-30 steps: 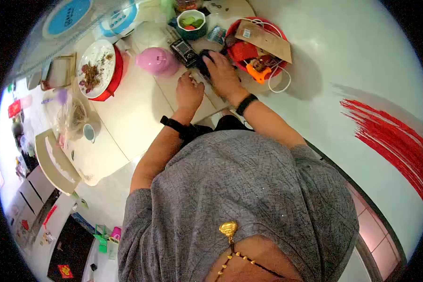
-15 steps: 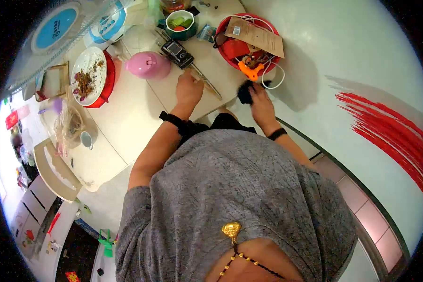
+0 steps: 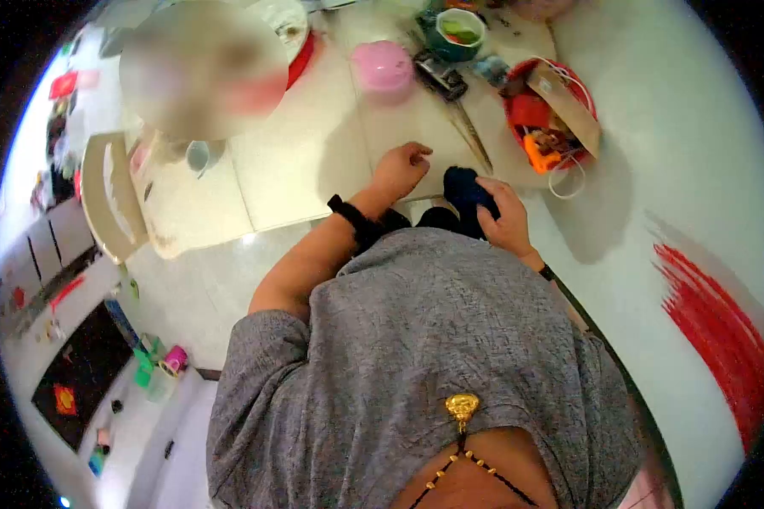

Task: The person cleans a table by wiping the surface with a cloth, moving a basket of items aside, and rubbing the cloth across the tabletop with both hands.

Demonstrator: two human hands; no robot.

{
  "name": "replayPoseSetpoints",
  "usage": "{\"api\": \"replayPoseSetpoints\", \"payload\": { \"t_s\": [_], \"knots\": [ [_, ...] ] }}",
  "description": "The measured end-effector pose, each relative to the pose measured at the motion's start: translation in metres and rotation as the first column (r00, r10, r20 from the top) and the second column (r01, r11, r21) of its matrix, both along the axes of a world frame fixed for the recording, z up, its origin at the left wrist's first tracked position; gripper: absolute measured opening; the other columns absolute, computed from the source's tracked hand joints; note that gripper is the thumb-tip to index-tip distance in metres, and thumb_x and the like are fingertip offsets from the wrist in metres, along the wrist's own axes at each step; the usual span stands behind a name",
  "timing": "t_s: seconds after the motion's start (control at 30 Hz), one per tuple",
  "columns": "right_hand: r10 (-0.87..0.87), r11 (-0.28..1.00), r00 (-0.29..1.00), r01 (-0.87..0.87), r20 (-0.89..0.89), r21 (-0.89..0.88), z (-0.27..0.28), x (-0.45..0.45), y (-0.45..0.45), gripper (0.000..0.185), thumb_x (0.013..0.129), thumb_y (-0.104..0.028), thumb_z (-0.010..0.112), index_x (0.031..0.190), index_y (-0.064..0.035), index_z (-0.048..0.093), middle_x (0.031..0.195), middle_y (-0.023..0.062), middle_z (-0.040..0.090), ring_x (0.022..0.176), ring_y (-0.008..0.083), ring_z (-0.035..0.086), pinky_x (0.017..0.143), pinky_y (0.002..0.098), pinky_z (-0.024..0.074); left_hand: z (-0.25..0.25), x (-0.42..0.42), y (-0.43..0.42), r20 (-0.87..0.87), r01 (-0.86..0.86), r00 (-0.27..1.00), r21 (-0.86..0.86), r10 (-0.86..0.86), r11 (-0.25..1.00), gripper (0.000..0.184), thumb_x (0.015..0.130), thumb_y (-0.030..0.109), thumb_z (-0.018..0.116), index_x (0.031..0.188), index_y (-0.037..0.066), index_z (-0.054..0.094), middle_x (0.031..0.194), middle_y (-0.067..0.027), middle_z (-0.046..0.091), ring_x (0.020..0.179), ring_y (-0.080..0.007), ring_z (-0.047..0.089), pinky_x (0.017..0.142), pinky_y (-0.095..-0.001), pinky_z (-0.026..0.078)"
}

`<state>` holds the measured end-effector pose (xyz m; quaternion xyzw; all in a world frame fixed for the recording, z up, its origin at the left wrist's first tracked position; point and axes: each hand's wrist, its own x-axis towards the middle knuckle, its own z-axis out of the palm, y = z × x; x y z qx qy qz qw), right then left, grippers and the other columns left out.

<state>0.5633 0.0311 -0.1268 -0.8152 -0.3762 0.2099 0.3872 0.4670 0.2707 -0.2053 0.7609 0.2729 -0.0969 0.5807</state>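
My right hand [image 3: 508,216] grips a dark blue cloth [image 3: 467,191] just past the table's front edge, close to my body. Over the front part of the cream table [image 3: 297,161] is my left hand [image 3: 401,172], its fingers loosely curled and apart with nothing visible in them. A black device [image 3: 440,76] lies beyond the hands, and a long thin object [image 3: 470,136] extends from it toward the edge. The pink rounded container [image 3: 383,71] stands left of the device. Right of them sits a red basket [image 3: 592,110] holding an orange-handled item [image 3: 538,153] and a brown paper packet [image 3: 562,103].
A green bowl [image 3: 456,36] of food stands at the back. Farther left are a cup [image 3: 198,156], a partly seen white plate [image 3: 290,32] and a chair [image 3: 102,199]. A wall [image 3: 679,153] with red strokes rises at right.
My right hand has drawn the dark cloth leftward and back toward my body. My left hand has moved away from the device and thin object. The view has shifted, placing the table items farther right.
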Motion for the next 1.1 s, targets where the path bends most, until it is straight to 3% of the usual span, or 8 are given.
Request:
{"api": "replayPoseSetpoints", "payload": {
  "t_s": [0.2, 0.3, 0.4, 0.5, 0.67, 0.93, 1.03, 1.1],
  "knots": [
    [0.342, 0.920, 0.939, -0.330, 0.025, -0.210, -0.049, -0.011, 0.067, 0.076, 0.084, -0.005, 0.067, 0.154, -0.0012, 0.036, 0.164, 0.0197, 0.029, 0.151, 0.0383, 0.030, 0.122, 0.0444, 0.0308, 0.005, -0.126, 0.033, -0.139, -0.228, 0.964, 0.015, 0.228, 0.974, 0.031, 0.092, 0.018, 0.067, 0.118, 0.001, 0.069, 0.096, -0.0135, 0.074, 0.084, -0.0218, 0.071, 0.077, -0.0348, 0.056],
    [0.495, 0.860, 0.845, -0.443, 0.203, -0.254, -0.067, -0.017, 0.091, 0.076, 0.083, 0.000, 0.065, 0.154, -0.0019, 0.038, 0.163, 0.0202, 0.031, 0.150, 0.0381, 0.031, 0.122, 0.0450, 0.0303, -0.017, -0.179, 0.047, -0.184, -0.371, 0.910, 0.034, 0.371, 0.928, 0.029, 0.092, 0.017, 0.066, 0.115, -0.001, 0.070, 0.094, -0.0136, 0.075, 0.083, -0.0221, 0.073, 0.076, -0.0340, 0.057],
    [0.567, 0.819, 0.798, -0.519, 0.203, -0.245, -0.078, -0.028, 0.132, 0.067, 0.085, 0.003, 0.057, 0.151, -0.0028, 0.043, 0.162, 0.0201, 0.034, 0.151, 0.0374, 0.031, 0.123, 0.0458, 0.0300, -0.019, -0.210, 0.061, -0.214, -0.623, 0.781, -0.211, 0.586, 0.753, 0.026, 0.092, 0.013, 0.064, 0.113, -0.002, 0.070, 0.093, -0.0109, 0.075, 0.079, -0.0162, 0.072, 0.073, -0.0286, 0.057],
    [0.629, 0.771, 0.754, -0.576, 0.187, -0.272, -0.065, -0.047, 0.181, 0.058, 0.088, 0.002, 0.049, 0.146, -0.0019, 0.048, 0.159, 0.0200, 0.039, 0.149, 0.0370, 0.034, 0.122, 0.0462, 0.0309, -0.004, -0.222, 0.073, -0.194, -0.600, 0.799, -0.193, 0.569, 0.776, 0.026, 0.092, 0.013, 0.065, 0.113, -0.002, 0.070, 0.093, -0.0108, 0.075, 0.079, -0.0154, 0.071, 0.073, -0.0286, 0.057],
    [0.791, 0.609, 0.564, -0.764, 0.238, -0.213, -0.077, -0.097, 0.271, 0.053, 0.092, -0.003, 0.046, 0.145, -0.0027, 0.050, 0.159, 0.0197, 0.040, 0.148, 0.0367, 0.038, 0.121, 0.0463, 0.0316, -0.011, -0.258, 0.106, -0.160, -0.515, 0.847, 0.000, 0.508, 0.857, 0.030, 0.091, 0.020, 0.065, 0.114, 0.002, 0.070, 0.103, -0.0169, 0.075, 0.096, -0.0301, 0.073, 0.083, -0.0375, 0.056],
    [0.881, 0.390, 0.380, -0.920, 0.282, 0.020, -0.101, -0.203, 0.347, 0.048, 0.086, -0.006, 0.066, 0.134, -0.0079, 0.059, 0.149, 0.0158, 0.053, 0.141, 0.0326, 0.048, 0.114, 0.0446, 0.0398, -0.024, -0.314, 0.133, -0.199, -0.650, 0.750, -0.052, 0.630, 0.758, 0.022, 0.090, 0.018, 0.066, 0.100, -0.001, 0.070, 0.085, -0.0140, 0.073, 0.078, -0.0216, 0.070, 0.071, -0.0352, 0.055],
    [0.909, 0.362, 0.376, -0.926, 0.182, 0.104, -0.088, -0.171, 0.340, 0.048, 0.085, -0.004, 0.066, 0.132, -0.0085, 0.059, 0.146, 0.0159, 0.055, 0.138, 0.0328, 0.051, 0.114, 0.0433, 0.0411, -0.017, -0.328, 0.135, -0.211, -0.639, 0.758, -0.045, 0.618, 0.768, 0.023, 0.090, 0.018, 0.066, 0.100, -0.002, 0.070, 0.086, -0.0133, 0.073, 0.078, -0.0199, 0.070, 0.071, -0.0341, 0.055],
    [0.826, 0.545, 0.553, -0.833, 0.115, 0.089, -0.075, -0.138, 0.325, 0.051, 0.084, 0.000, 0.063, 0.134, -0.0080, 0.058, 0.145, 0.0151, 0.057, 0.136, 0.0342, 0.052, 0.115, 0.0427, 0.0405, -0.019, -0.327, 0.129, -0.190, -0.699, 0.710, -0.080, 0.678, 0.711, 0.024, 0.090, 0.018, 0.065, 0.102, -0.001, 0.070, 0.088, -0.0119, 0.074, 0.078, -0.0191, 0.070, 0.071, -0.0333, 0.055]
  ]
}}
